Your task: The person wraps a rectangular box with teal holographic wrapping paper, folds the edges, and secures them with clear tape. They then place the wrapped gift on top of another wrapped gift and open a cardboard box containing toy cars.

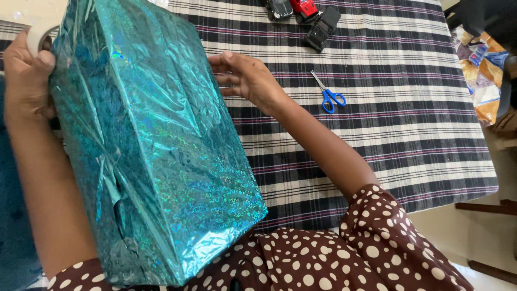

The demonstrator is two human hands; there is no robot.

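A large box wrapped in shiny teal holographic paper (151,145) stands tilted on the striped cloth, its near end against my lap. My left hand (24,81) presses on the box's left side and has a roll of clear tape (40,33) around its fingers. My right hand (245,78) rests flat against the box's right side, fingers together on the paper. Blue-handled scissors (328,94) lie closed on the cloth, a little right of my right hand.
The table is covered by a black, white and purple striped cloth (388,140). Toy cars, black (322,28) and red (304,9), sit at the far edge. Colourful packets (482,75) lie off the table's right side.
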